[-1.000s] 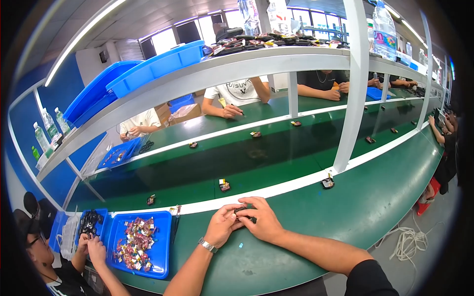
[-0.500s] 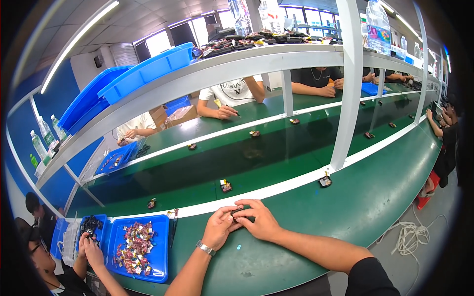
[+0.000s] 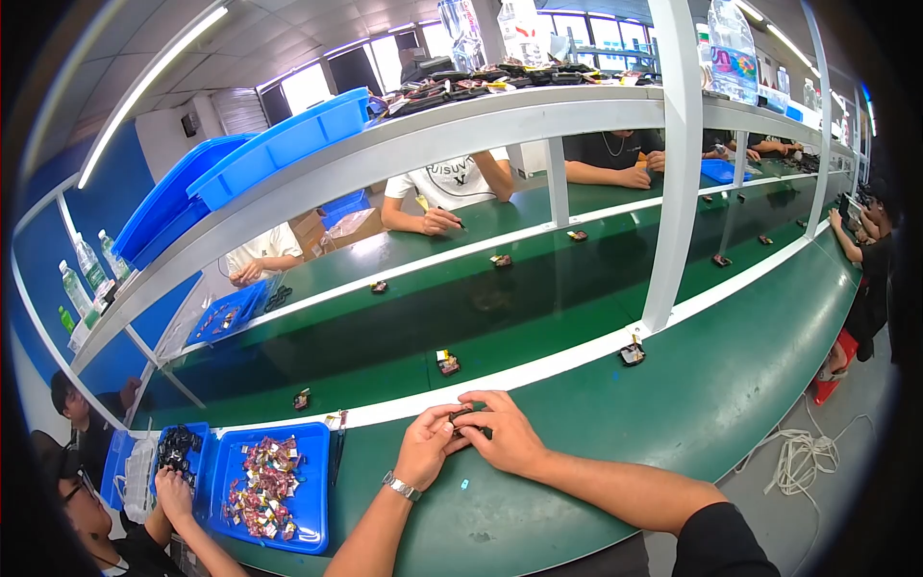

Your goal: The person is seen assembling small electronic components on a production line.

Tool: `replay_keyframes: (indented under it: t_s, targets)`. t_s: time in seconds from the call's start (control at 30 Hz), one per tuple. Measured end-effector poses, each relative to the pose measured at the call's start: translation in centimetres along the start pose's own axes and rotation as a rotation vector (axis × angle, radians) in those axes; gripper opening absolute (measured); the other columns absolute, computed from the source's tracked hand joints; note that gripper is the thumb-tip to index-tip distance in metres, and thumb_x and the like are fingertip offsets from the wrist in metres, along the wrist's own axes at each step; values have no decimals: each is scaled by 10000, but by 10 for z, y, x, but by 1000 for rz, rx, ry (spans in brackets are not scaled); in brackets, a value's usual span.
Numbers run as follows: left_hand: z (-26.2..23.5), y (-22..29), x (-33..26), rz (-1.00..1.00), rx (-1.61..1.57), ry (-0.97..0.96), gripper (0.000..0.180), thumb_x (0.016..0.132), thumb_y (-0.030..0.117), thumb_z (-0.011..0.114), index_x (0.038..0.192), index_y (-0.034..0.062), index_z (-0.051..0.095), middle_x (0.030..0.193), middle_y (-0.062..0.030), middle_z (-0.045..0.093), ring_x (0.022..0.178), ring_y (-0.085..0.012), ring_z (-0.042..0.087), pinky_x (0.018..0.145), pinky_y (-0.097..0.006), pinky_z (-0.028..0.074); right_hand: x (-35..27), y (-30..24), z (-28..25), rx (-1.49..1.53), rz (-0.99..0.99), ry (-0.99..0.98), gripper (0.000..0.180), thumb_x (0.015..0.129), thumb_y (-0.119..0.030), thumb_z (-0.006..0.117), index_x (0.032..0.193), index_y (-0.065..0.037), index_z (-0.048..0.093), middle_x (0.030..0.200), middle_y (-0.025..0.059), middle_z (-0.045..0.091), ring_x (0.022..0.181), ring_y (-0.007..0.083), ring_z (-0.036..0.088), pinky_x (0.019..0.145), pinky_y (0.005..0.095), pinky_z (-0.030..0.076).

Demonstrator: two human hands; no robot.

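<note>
left hand (image 3: pixel 428 447), right hand (image 3: pixel 508 436) — fingertips meeting

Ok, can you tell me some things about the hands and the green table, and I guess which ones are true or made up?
1. Both hands are on one small dark part. True: the left hand and right hand meet over the small dark part at the edge of the green table.
2. The left wrist wears a watch. True: a silver wristwatch is there.
3. The tray beside the hands is red. False: the tray is blue, full of small colourful pieces.
4. The belt behind the hands carries nothing. False: small parts ride on the dark belt, such as one part just beyond the hands.
</note>
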State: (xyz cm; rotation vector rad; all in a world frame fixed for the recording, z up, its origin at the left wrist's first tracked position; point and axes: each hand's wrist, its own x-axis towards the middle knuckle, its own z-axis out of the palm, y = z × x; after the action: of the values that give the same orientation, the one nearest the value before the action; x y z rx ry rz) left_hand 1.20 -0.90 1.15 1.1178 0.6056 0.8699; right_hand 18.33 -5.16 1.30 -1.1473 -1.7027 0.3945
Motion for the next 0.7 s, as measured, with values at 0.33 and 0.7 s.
replay_keyframes:
  t_s: [0.33, 0.7]
  targets:
    - [1, -1, -1, 42, -1, 38, 233, 979, 44, 489, 1211, 22, 491, 1309, -132, 545, 1129, -205, 587, 952, -377, 523, 9, -7, -6, -60, -248, 27, 188, 769, -46, 693, 954, -72, 718, 1255, 81, 567, 1182, 295, 497, 951, 390, 466]
    - [0, -3, 0, 42, -70, -9, 249, 971, 67, 524, 1214, 27, 489, 1333, -146, 537, 1118, -217, 595, 958, -397, 530, 4, -3, -2, 8, -105, 64, 177, 762, -52, 698, 934, -77, 729, 1253, 77, 577, 1196, 285, 494, 956, 378, 462]
